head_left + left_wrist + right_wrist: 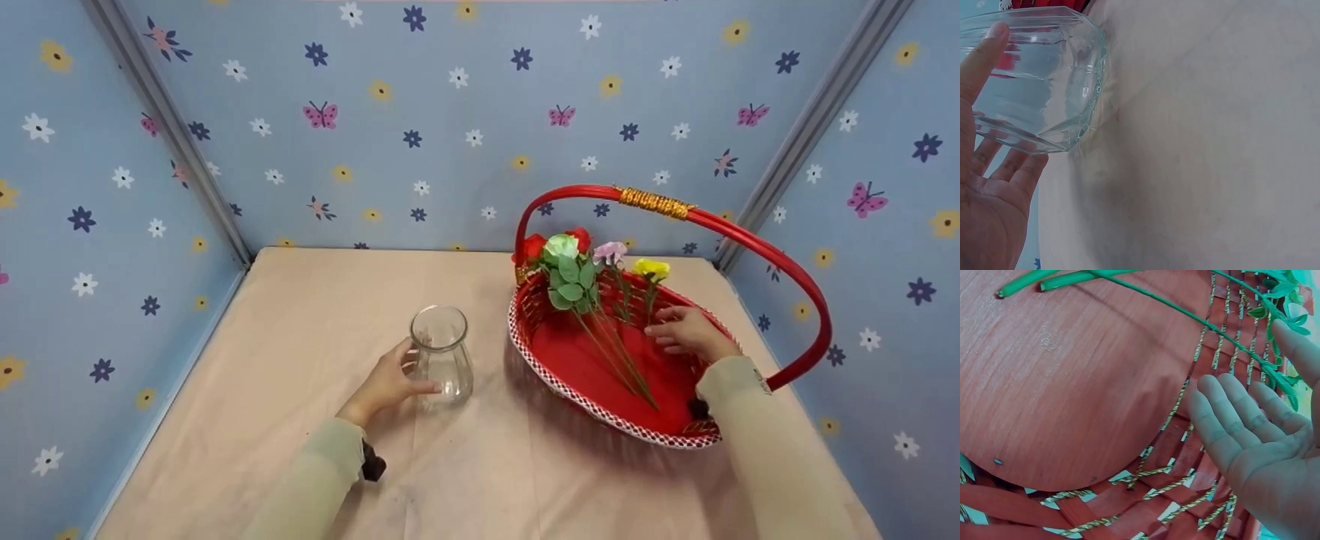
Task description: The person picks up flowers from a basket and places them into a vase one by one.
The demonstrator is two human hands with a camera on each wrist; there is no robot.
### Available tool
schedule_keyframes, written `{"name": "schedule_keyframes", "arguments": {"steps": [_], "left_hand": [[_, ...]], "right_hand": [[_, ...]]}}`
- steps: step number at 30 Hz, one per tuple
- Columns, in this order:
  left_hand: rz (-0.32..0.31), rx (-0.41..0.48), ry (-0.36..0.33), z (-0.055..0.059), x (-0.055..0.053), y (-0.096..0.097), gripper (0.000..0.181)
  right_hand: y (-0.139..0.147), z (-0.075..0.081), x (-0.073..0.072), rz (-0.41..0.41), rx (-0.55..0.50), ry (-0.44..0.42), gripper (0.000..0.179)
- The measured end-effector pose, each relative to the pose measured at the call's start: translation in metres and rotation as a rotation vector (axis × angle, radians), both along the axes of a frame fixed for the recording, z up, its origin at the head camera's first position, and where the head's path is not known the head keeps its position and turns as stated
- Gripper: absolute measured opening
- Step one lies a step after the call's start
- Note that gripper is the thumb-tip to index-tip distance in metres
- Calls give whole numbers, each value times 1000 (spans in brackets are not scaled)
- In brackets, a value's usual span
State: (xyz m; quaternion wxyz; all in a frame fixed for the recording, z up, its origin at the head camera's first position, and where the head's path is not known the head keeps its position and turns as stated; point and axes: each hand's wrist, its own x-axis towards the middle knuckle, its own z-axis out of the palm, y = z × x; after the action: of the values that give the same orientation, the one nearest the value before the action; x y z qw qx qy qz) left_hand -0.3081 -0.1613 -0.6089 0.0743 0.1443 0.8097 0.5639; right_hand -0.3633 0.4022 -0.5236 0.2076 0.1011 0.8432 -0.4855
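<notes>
My left hand point(384, 384) holds a clear glass vase point(447, 375) by its side, thumb on one face and fingers on the other. The vase stands upright, and its faceted base point(1075, 84) shows in the left wrist view. My right hand point(691, 332) is inside the red woven basket point(600, 411), beside the yellow flower point(651, 270). In the right wrist view a thin green stem point(1168, 305) runs past the gap between thumb and fingers, with no grip on it visible. A pale rose point(561, 246), red flowers point(580, 238) and a lilac flower point(610, 253) lean on the basket's far rim.
A tall red handle point(787, 266) with gold wrapping point(654, 203) arches over the basket. The table point(337, 300) has a pale pink cloth. Blue flower-patterned panels point(450, 112) wall in the back and both sides.
</notes>
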Motion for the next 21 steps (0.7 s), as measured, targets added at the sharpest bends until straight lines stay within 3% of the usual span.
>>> {"name": "schedule_keyframes", "arguments": {"steps": [14, 21], "left_hand": [[-9, -10, -39, 0, 0, -1, 101], [1, -32, -44, 1, 1, -1, 101]], "right_hand": [[0, -14, -3, 43, -120, -3, 67], [-3, -19, -2, 19, -108, -17, 56]]}}
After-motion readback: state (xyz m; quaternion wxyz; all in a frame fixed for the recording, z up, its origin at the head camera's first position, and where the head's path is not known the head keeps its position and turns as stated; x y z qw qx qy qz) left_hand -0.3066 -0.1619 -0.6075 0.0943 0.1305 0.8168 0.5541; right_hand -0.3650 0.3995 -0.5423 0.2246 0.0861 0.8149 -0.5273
